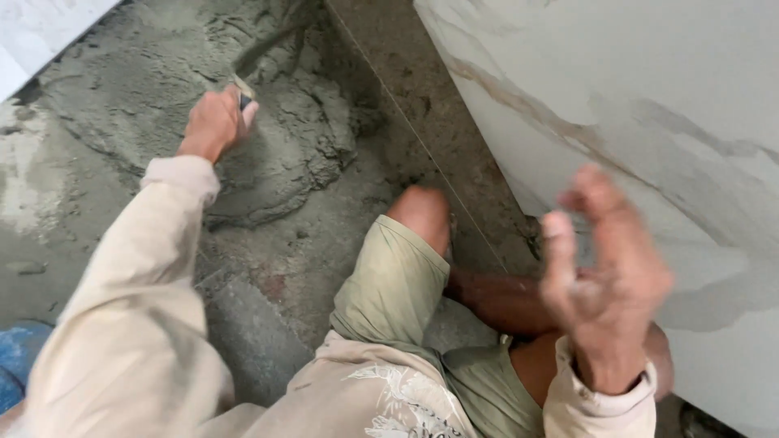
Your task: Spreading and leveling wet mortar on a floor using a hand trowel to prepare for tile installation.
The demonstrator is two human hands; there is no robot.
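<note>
Head view, looking down at a person crouched on a rough floor. Left hand [217,122] is stretched out to the far left, fist clenched round the handle of a trowel [261,50]; the dark grip end pokes out of the fist, and the blade runs up & away to the far side, lying in the mortar heap [284,138]. Blade is grey w/ wet mix, hard to tell edge from mortar. The heap is a wide grey mound w/ rough ridges, filling the far left of the floor, just beside a straight joint line in the concrete floor [406,73].

Right hand [602,268] is raised near the camera on the right, blurred; fingers spread & curled, palm turned inward, grasping nothing. Grey dust on the fingertips. A dark band shows at the wrist, above the cream sleeve [596,405].

Behind the right hand stands a large white marble-look tile [649,97] w/ grey-brown veins, filling the right side; its lower edge slants from far centre to near right. Cannot tell if hand touches it.

Cream long-sleeve shirt & pale green shorts [398,284]; bare knee [422,212] points toward the heap. A blue thing [16,365] sits at near left edge, kind unclear. Another white tile corner [40,32] at far left.
</note>
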